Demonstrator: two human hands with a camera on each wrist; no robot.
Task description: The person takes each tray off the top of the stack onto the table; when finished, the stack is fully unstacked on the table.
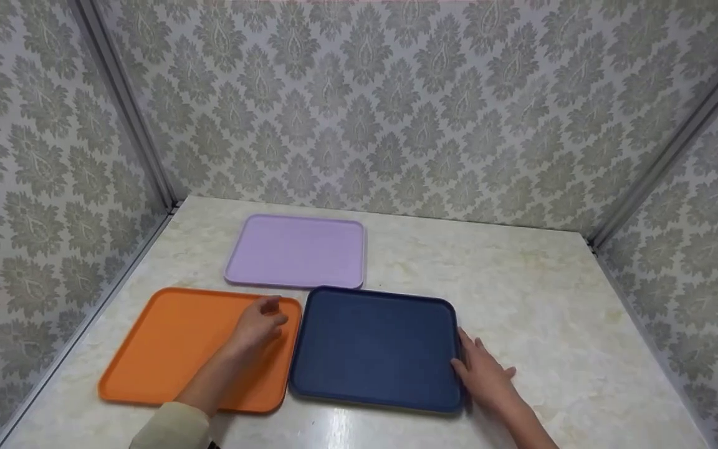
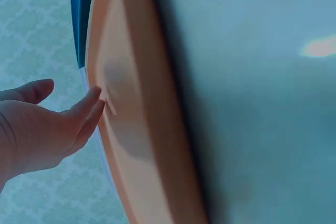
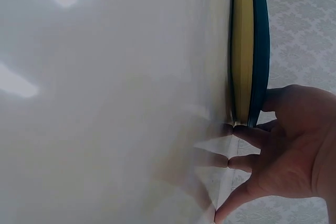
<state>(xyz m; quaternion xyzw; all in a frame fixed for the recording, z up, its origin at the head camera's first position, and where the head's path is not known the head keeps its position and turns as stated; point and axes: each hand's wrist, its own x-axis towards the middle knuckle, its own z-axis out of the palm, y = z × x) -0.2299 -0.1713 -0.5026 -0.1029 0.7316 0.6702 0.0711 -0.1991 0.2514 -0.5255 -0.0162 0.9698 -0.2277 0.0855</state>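
My right hand (image 1: pixel 488 377) is at the right side of a dark blue tray (image 1: pixel 378 349). Its thumb touches the blue rim, while the other fingers reach down to the tabletop beside it, as the right wrist view shows. Under the blue tray is a yellow layer (image 3: pixel 242 51), perhaps another tray. Over the right part of an orange tray (image 1: pixel 184 343) hovers my left hand (image 1: pixel 259 325), its fingers loosely bent and holding nothing. Whether its fingertips touch the orange surface, I cannot tell.
A lilac tray (image 1: pixel 300 251) lies behind the orange and blue ones. All stand on a glossy marbled table (image 1: pixel 521 280), enclosed by patterned wall panels (image 1: pixel 365 112) at the back and both sides. The blue and orange trays sit side by side, almost touching.
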